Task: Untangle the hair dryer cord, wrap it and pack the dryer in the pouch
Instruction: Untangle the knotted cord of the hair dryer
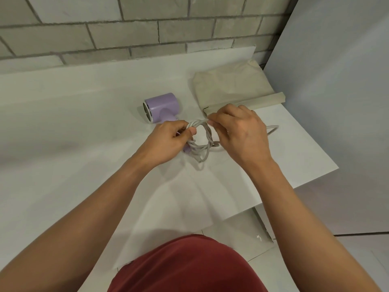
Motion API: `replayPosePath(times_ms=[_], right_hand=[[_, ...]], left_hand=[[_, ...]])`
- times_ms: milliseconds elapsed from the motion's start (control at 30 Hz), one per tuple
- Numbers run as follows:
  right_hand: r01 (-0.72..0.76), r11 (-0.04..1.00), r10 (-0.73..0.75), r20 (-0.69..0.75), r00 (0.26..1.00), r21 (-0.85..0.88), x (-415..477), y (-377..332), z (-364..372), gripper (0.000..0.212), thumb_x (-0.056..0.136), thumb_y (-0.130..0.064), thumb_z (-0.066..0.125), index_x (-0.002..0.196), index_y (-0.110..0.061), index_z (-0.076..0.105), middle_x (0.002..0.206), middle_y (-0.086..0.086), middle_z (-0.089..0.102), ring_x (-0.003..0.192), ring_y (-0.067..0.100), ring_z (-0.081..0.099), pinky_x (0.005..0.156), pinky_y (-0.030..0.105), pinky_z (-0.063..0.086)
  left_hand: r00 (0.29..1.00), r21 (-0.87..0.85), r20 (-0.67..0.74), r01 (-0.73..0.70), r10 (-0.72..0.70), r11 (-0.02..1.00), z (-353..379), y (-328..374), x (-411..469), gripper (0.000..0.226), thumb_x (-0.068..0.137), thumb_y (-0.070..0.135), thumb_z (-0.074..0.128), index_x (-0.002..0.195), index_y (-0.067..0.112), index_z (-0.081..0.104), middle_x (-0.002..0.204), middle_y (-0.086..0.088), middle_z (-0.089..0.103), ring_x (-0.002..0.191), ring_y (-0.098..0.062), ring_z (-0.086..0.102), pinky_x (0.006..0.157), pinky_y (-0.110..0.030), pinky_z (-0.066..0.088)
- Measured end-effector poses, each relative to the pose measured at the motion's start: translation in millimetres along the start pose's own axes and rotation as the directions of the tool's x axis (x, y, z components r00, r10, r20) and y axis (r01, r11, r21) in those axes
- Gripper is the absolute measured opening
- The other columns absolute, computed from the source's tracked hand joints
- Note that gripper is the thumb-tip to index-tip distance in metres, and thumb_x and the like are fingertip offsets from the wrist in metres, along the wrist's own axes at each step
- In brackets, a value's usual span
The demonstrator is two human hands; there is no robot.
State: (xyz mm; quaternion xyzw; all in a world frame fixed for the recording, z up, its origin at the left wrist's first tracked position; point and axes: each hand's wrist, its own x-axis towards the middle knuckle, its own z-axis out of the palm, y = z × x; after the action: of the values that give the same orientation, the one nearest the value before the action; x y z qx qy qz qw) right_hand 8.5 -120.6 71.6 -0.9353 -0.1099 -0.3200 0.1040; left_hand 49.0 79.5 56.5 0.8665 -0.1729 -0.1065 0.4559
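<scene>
A lilac hair dryer [161, 106] lies on its side on the white table [84, 123], its chrome-ringed end facing left. Its grey cord [207, 142] is gathered in several loops just in front of it. My left hand [168, 141] grips the top of the loops between thumb and fingers, covering the dryer's handle. My right hand [237, 129] pinches a strand of the cord at the top right of the loops. A further stretch of cord shows past my right hand at the right. A beige cloth pouch [231, 87] lies flat behind my right hand.
A grey brick wall [126, 28] runs along the back of the table. A pale panel [336, 102] stands at the right. The table's right edge drops off beside the pouch, and tiled floor shows below. My red garment fills the bottom middle.
</scene>
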Motion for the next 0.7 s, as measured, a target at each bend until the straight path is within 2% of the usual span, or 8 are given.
replayPosePath(times_ms=[100,200,267,333,433,500,600,700], right_hand=[[-0.091,0.985,0.111,-0.132,0.985,0.148,4,3,-10,0.016,0.101,-0.026,0.067,0.104,-0.017,0.08,0.096,0.0,0.072,0.077,0.026,0.067,0.064,0.042,0.055],[-0.179,0.92,0.265,-0.216,0.94,0.349,13,9,-21,0.016,0.1,-0.028,0.071,0.104,-0.016,0.081,0.099,-0.002,0.074,0.072,-0.003,0.06,0.069,0.025,0.052],[-0.25,0.905,0.318,-0.158,0.935,0.344,14,19,-20,0.016,0.098,-0.03,0.07,0.105,-0.019,0.081,0.101,-0.005,0.074,0.064,-0.004,0.054,0.07,0.024,0.051],[-0.326,0.913,0.348,-0.052,0.936,0.246,11,28,-16,0.019,0.098,-0.029,0.068,0.111,-0.021,0.079,0.108,-0.005,0.072,0.067,0.004,0.057,0.073,0.037,0.056],[-0.197,0.968,0.192,0.042,0.98,0.155,3,26,-15,0.039,0.096,-0.015,0.064,0.135,-0.021,0.067,0.13,0.0,0.064,0.1,0.024,0.068,0.078,0.046,0.06],[-0.023,0.986,0.0,0.138,0.99,0.164,0,14,-13,0.048,0.094,-0.011,0.065,0.14,-0.022,0.063,0.137,0.0,0.062,0.11,0.029,0.064,0.08,0.039,0.058],[0.143,0.985,-0.161,0.21,0.964,0.096,-5,3,0,0.032,0.094,-0.022,0.072,0.127,-0.021,0.073,0.116,0.0,0.071,0.09,0.03,0.063,0.067,0.027,0.041],[0.108,0.987,-0.127,0.166,0.978,0.12,-6,7,6,0.02,0.096,-0.031,0.069,0.111,-0.024,0.08,0.094,-0.003,0.071,0.082,0.027,0.065,0.056,0.031,0.047]], left_hand=[[0.999,0.006,0.048,-0.016,0.015,1.0,0,0,-1,0.034,0.105,0.04,0.054,0.092,0.012,0.07,0.076,0.008,0.076,0.064,-0.007,0.061,0.065,-0.033,0.045],[0.993,-0.009,0.113,-0.025,0.026,1.0,2,-3,-2,0.035,0.105,0.041,0.054,0.091,0.013,0.067,0.08,0.001,0.075,0.07,-0.005,0.062,0.069,-0.028,0.046],[0.995,0.006,0.089,-0.041,0.041,0.999,4,-6,-3,0.036,0.105,0.04,0.054,0.089,0.009,0.064,0.08,0.001,0.07,0.067,-0.001,0.057,0.066,-0.022,0.042],[0.998,0.006,0.06,-0.038,0.038,0.999,6,-7,-4,0.037,0.105,0.037,0.055,0.086,0.005,0.06,0.074,0.007,0.065,0.062,0.001,0.053,0.06,-0.017,0.038],[0.997,-0.009,0.07,-0.02,0.021,1.0,6,-9,-5,0.036,0.104,0.036,0.056,0.083,0.007,0.059,0.071,0.005,0.063,0.061,0.002,0.054,0.062,-0.018,0.042],[0.996,-0.025,0.088,-0.01,0.012,1.0,6,-10,-5,0.034,0.104,0.037,0.056,0.083,0.01,0.06,0.071,0.009,0.064,0.064,0.003,0.059,0.07,-0.025,0.048],[0.995,-0.044,0.098,-0.02,0.024,0.999,7,-10,-4,0.033,0.104,0.039,0.057,0.084,0.013,0.061,0.068,0.016,0.063,0.066,0.0,0.06,0.081,-0.043,0.058],[0.993,-0.074,0.114,0.004,0.004,0.997,4,-9,-7,0.029,0.104,0.04,0.057,0.097,0.015,0.07,0.085,0.006,0.071,0.083,-0.012,0.069,0.09,-0.048,0.057]])
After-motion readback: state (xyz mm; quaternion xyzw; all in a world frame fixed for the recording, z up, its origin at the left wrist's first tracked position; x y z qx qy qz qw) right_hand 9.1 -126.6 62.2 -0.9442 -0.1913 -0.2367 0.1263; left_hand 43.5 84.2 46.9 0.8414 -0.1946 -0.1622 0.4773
